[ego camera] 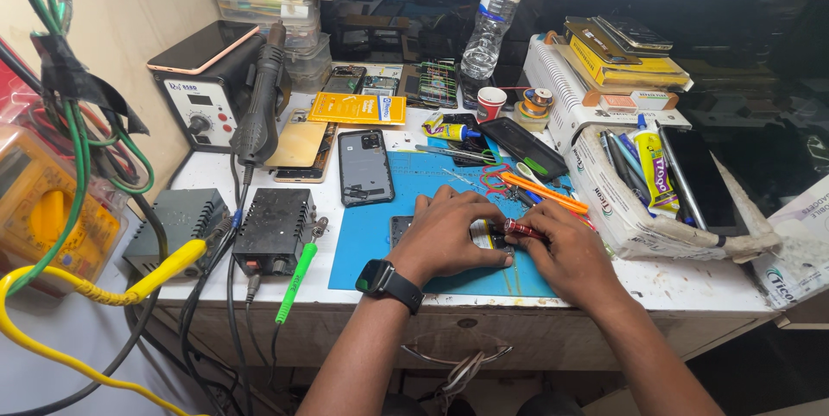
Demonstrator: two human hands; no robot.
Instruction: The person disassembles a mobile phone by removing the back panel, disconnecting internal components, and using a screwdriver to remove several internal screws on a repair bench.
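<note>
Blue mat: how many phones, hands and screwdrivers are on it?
Opened phones: 2, a grey phone back and the phone under the hands
Hands: 2, left hand and right hand
Red screwdriver: 1, held in the right hand
Total: 5, all on the blue mat

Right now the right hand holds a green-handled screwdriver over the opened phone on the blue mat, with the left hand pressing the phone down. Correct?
Not quite: the head view shows the screwdriver has a red handle, not green. The right hand holds it over the opened phone on the blue mat, with the left hand pressing down.
</note>
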